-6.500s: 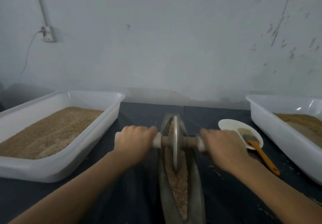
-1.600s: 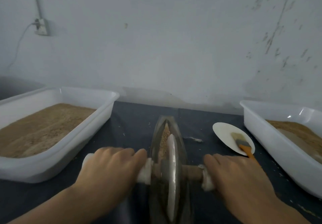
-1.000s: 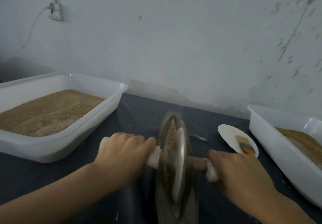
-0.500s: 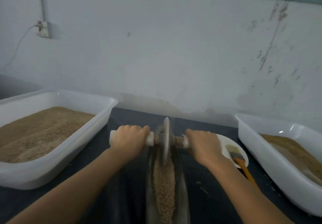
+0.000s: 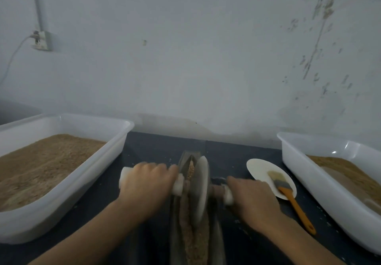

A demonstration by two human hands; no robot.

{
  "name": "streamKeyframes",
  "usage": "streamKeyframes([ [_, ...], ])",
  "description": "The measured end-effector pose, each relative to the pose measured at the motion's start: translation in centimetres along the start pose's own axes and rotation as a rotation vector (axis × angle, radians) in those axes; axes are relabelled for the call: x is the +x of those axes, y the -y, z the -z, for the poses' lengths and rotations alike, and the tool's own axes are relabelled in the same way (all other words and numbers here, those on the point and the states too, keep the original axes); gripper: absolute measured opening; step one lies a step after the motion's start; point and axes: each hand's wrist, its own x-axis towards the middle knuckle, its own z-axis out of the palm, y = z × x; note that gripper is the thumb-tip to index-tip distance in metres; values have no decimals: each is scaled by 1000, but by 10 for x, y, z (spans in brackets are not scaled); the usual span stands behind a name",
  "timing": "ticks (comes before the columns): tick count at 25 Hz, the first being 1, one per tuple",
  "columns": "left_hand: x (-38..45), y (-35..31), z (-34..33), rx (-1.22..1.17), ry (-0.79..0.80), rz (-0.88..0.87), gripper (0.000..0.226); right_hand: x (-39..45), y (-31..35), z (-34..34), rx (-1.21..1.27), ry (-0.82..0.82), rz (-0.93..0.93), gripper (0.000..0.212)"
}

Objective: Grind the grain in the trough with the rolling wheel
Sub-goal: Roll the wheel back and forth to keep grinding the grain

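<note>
I saw two white tubs (image 5: pixel 61 184) of brown meal flanking the dark trough (image 5: pixel 215 242), which lay lengthwise between my arms with the grain (image 5: pixel 193 242) along its channel; no writing was readable. My left hand (image 5: pixel 147 184) and right hand (image 5: pixel 252 198) were each wrapped around an axle handle of the rolling wheel (image 5: pixel 201 188). Since half a second earlier the wheel had come back toward me from the far tip.

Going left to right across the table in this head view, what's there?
Left tub → left hand → wheel → right hand → plate → brush → right tub.
</note>
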Motion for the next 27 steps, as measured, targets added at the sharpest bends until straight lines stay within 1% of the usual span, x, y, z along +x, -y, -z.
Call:
streamKeyframes([
  [1, 17, 5, -7, 13, -5, 57, 28, 18, 0, 1, -24, -60, 1, 25],
  [3, 44, 11, -15, 72, 10, 129, 24, 46, 3, 10, -74, -81, -29, 25],
  [5, 44, 9, -12, 56, 7, 121, 29, 46, 2, 13, -68, -58, -40, 25],
  [7, 19, 3, -5, -16, 14, 51, 36, 14, 2, 9, -28, -6, -7, 23],
  [8, -2, -1, 1, -34, -34, -26, 41, -6, 2, 8, 13, 38, 15, 22],
  [9, -23, -5, 7, -81, -75, -104, 47, -24, 2, 9, 57, 115, 25, 20],
  [10, -40, -9, 16, -171, -98, -142, 50, -38, 2, 12, 91, 212, 27, 19],
  [11, -49, -9, 28, -232, -70, -168, 51, -45, 2, 17, 110, 322, 15, 21],
  [12, -54, -5, 35, -241, 26, -170, 53, -49, 3, 22, 95, 418, 12, 26],
  [13, -55, -3, 31, -250, 89, -162, 54, -49, 5, 24, 54, 438, 29, 26],
  [14, -51, -1, 22, -235, 141, -101, 50, -46, 9, 24, 4, 368, 53, 23],
  [15, -41, 0, 14, -184, 143, -37, 44, -40, 11, 23, -31, 239, 69, 22],
  [16, -28, 1, 6, -140, 94, -1, 37, -29, 12, 24, -60, 112, 67, 23],
  [17, -13, 1, -1, -105, 41, 24, 33, -14, 11, 21, -90, 20, 60, 23],
  [19, 17, 7, -13, -68, 15, 88, 31, 22, 11, 17, -145, -90, 32, 22],
  [21, 35, 11, -18, -58, -22, 136, 29, 46, 9, 17, -153, -134, -11, 22],
  [22, 36, 12, -18, -57, -6, 138, 29, 47, 9, 18, -153, -147, -10, 22],
  [23, 29, 11, -16, -63, 25, 128, 31, 39, 7, 17, -149, -135, 16, 23],
  [25, -1, 5, -10, -124, 71, 95, 39, 6, 7, 16, -75, -58, 86, 25],
  [27, -31, -1, -1, -194, 121, 66, 39, -31, 9, 21, -31, -10, 140, 24],
])
